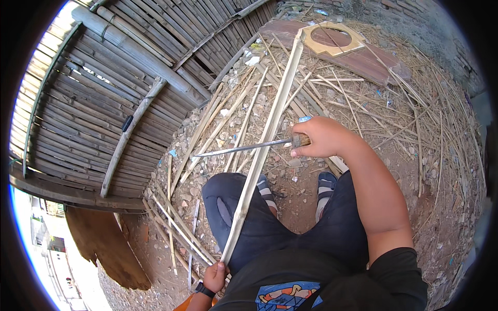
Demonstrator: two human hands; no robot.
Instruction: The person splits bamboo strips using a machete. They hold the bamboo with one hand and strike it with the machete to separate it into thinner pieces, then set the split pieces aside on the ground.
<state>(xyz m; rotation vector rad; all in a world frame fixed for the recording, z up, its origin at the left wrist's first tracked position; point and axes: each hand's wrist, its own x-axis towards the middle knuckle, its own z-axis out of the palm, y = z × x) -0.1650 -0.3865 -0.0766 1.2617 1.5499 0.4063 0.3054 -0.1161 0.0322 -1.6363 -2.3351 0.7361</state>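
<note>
- Nearest you, your left hand (213, 279) is closed around the lower end of a long split bamboo strip (271, 124).
- That strip slants up across your left thigh (220, 192) and away over the ground; it is in one piece, its pale, trough-like face showing.
- Your right hand (319, 137) grips a knife (233, 150) by its wooden handle, fingers wrapped round, the blade crossing the strip near mid-length.
- No split shows where the blade crosses; whether the edge touches the strip, you cannot tell from here.
- So the splitting that made this strip looks done, while the knife work on it seems unfinished.
- Beyond, loose strips (249, 119) lie scattered on the ground; whether they are finished pieces or offcuts is unclear.
- Farthest, a yellowish board (319, 49) with a round hole lies on a reddish slab (384, 67).
</note>
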